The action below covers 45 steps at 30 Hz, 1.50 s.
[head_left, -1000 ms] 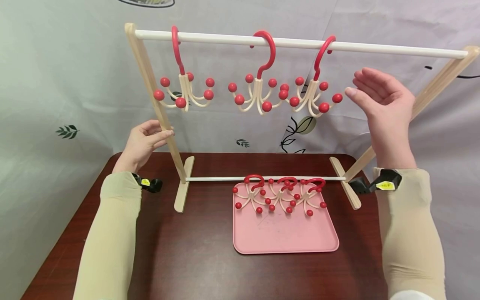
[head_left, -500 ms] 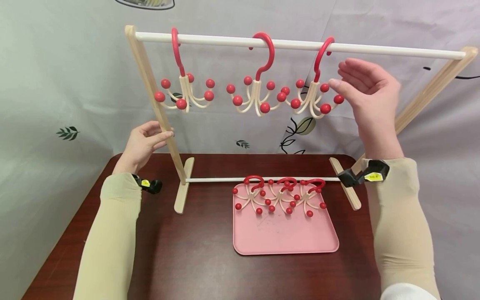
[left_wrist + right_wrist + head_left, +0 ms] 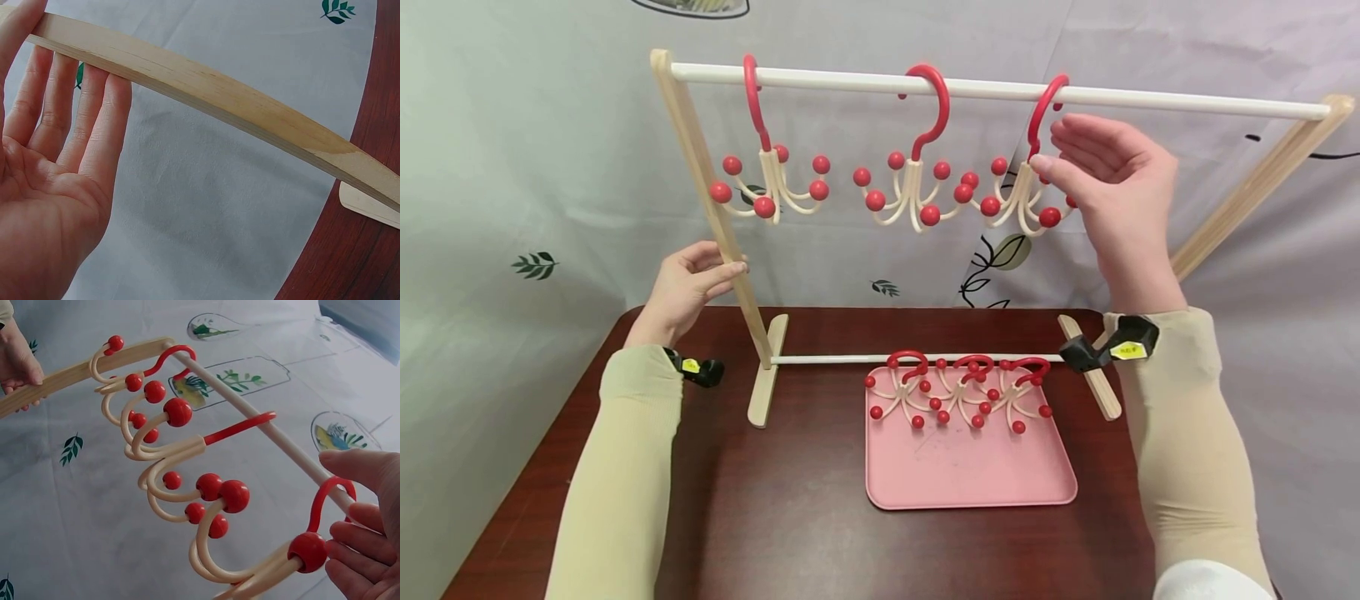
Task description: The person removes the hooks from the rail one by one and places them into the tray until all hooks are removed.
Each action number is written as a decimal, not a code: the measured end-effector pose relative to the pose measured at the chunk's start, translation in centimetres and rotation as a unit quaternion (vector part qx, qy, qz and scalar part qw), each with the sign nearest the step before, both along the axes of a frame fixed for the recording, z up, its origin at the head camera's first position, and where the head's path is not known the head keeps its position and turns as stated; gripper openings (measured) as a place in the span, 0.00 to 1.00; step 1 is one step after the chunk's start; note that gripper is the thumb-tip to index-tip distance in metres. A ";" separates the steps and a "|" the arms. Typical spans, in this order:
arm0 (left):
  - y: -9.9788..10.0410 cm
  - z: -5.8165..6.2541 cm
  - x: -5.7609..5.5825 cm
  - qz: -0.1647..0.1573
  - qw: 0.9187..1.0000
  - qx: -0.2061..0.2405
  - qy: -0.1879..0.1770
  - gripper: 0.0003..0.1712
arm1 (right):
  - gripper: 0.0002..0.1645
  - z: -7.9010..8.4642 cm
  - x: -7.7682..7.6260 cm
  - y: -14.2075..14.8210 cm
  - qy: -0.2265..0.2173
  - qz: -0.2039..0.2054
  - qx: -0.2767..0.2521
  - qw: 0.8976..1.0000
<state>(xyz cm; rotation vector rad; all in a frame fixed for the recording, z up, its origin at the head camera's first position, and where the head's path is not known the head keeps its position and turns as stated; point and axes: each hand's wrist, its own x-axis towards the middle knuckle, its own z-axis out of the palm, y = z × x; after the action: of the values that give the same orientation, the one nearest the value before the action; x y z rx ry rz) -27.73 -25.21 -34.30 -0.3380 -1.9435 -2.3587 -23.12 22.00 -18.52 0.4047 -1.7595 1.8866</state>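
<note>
A wooden rack with a white top rail (image 3: pixel 850 79) carries three octopus hangers, each with a red hook, cream curved arms and red ball tips. My left hand (image 3: pixel 679 287) pinches the rack's left post (image 3: pixel 691 137), thumb in front and fingers behind, as the left wrist view confirms. Beside the rightmost hanging hanger (image 3: pixel 1022 187) is my right hand (image 3: pixel 1123 187), thumb and fingers apart. Its thumb tip overlaps the hanger's neck in the head view. In the right wrist view the thumb and fingers stand either side of the hook (image 3: pixel 317 503). The middle hanger (image 3: pixel 914 179) and left hanger (image 3: pixel 771 179) hang further along.
On the dark red table (image 3: pixel 775 517), a pink tray (image 3: pixel 970 479) holds three more octopus hangers (image 3: pixel 958 392) in a row. The rack's lower white bar (image 3: pixel 820 359) runs behind the tray between two wooden feet. A patterned cloth (image 3: pixel 587 167) hangs behind.
My right hand has moved left along the rack, from beside the right post to the rightmost hanger. The left hand stays on the left post.
</note>
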 end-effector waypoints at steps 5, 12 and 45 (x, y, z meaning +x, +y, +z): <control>0.0 0.1 0.1 0.000 1.000 -0.001 0.000 0.11 | 0.29 0.1 0.0 -0.5 -0.005 -0.006 0.024 1.000; 0.0 0.1 0.1 0.002 1.000 -0.003 -0.002 0.11 | 0.30 0.1 -0.1 -0.9 -0.008 -0.002 0.031 0.999; 0.2 0.0 0.1 0.003 1.000 -0.003 -0.001 0.11 | 0.18 0.5 -1.0 0.0 0.016 -0.064 0.019 0.998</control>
<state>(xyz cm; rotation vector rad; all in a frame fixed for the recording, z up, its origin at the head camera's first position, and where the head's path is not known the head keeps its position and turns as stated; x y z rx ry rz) -27.64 -25.05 -34.25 -0.3291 -1.9500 -2.3517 -24.08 22.04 -18.07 0.3258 -1.7594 1.7518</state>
